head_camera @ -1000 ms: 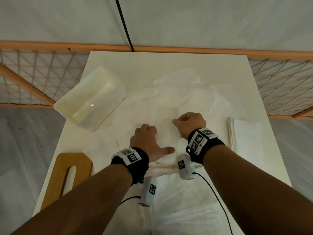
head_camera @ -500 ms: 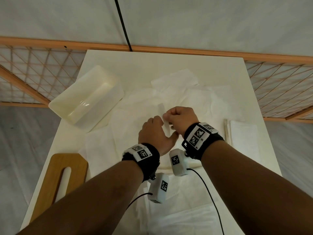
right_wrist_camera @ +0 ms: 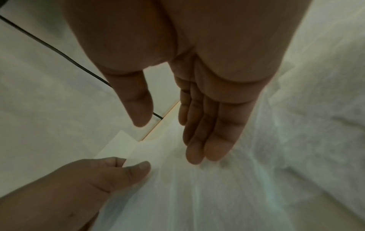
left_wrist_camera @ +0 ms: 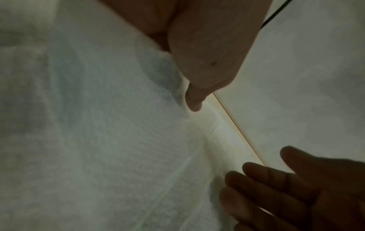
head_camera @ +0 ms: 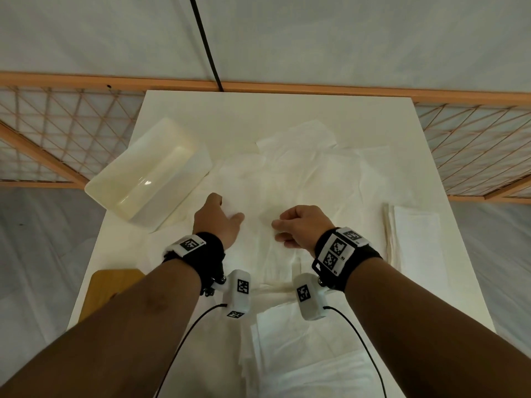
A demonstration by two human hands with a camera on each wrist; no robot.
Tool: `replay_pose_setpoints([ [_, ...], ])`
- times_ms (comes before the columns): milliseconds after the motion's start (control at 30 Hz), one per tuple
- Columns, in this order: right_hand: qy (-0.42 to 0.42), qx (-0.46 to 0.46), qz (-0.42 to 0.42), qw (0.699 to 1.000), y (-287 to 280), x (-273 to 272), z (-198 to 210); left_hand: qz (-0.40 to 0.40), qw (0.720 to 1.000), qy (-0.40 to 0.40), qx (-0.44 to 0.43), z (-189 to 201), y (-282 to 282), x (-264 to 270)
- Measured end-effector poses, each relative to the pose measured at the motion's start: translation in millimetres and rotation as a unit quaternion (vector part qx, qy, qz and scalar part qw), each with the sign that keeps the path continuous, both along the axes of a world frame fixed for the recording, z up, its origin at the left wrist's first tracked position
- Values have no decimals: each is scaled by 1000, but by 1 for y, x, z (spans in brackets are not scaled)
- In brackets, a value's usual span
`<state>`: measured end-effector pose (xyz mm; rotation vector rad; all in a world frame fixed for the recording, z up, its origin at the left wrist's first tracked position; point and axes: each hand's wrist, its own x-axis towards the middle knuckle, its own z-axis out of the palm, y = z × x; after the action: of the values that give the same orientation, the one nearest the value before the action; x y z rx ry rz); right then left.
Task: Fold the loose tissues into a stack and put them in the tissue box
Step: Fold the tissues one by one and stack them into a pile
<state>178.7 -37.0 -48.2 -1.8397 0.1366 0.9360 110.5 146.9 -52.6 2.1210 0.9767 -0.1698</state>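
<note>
The left hand pinches a tissue edge between thumb and curled fingers. The right hand hovers over the same tissue, fingers relaxed, holding nothing. Loose tissues cover the surface. The box lies left; a folded stack lies right.

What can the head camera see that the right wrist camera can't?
Only the head view shows the box, the folded stack and the wooden board. Only the right wrist view shows the right hand from its palm side, fingers straight, and the left hand pinching a tissue edge. Both show the two hands and the tissue.
</note>
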Motion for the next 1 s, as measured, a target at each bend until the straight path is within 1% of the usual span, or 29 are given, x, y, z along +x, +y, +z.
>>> replay_pose_setpoints([
  [100, 14, 14, 24, 1000, 12, -2, -1, -11, 1000, -1, 8, -3, 1, -1],
  [167, 6, -1, 28, 1000, 24, -4, -3, -15, 1000, 1, 21, -6, 4, -3],
  [300, -20, -83, 17, 996, 51, -3, -2, -14, 1000, -1, 9, -15, 11, -6],
  [367, -54, -126, 28, 990, 59, 0, 0, -1, 1000, -12, -7, -19, 14, -7],
  [433, -85, -145, 51, 985, 65, 3, -3, -6, 1000, -17, -17, -21, 17, -8],
  [467, -91, -142, 55, 984, 67, 3, -4, -11, 1000, -18, -19, -20, 19, -9],
  [533, -90, -115, 36, 989, 69, 4, -5, -9, 999, -32, -20, -17, 20, -10],
  [633, -78, -33, -11, 996, 59, 4, 3, 15, 998, -62, -31, -7, 17, -7],
  [667, -69, 5, -29, 997, 52, 4, 8, 16, 996, -73, -52, -3, 16, -4],
  [700, -55, 50, -53, 996, 45, 3, 12, 15, 992, -87, -92, 0, 13, -2],
  [733, -40, 95, -78, 992, 36, 2, 17, 19, 983, -99, -152, 3, 9, 1],
  [767, -28, 131, -98, 986, 28, 0, 21, 30, 968, -106, -225, 7, 4, 3],
  [833, -17, 182, -113, 977, 11, -2, 28, 46, 924, -114, -362, 15, -9, 5],
  [867, -10, 205, -113, 972, 2, -2, 33, 45, 901, -123, -413, 19, -16, 5],
  [900, 1, 219, -116, 969, -8, -1, 37, 43, 878, -133, -458, 23, -23, 6],
  [933, 15, 224, -122, 967, -18, 1, 43, 38, 860, -139, -489, 29, -30, 6],
  [967, 25, 212, -133, 968, -29, 5, 47, 27, 853, -140, -502, 33, -36, 6],
  [1000, 30, 189, -150, 970, -40, 11, 50, 2, 855, -131, -502, 39, -43, 5],
])
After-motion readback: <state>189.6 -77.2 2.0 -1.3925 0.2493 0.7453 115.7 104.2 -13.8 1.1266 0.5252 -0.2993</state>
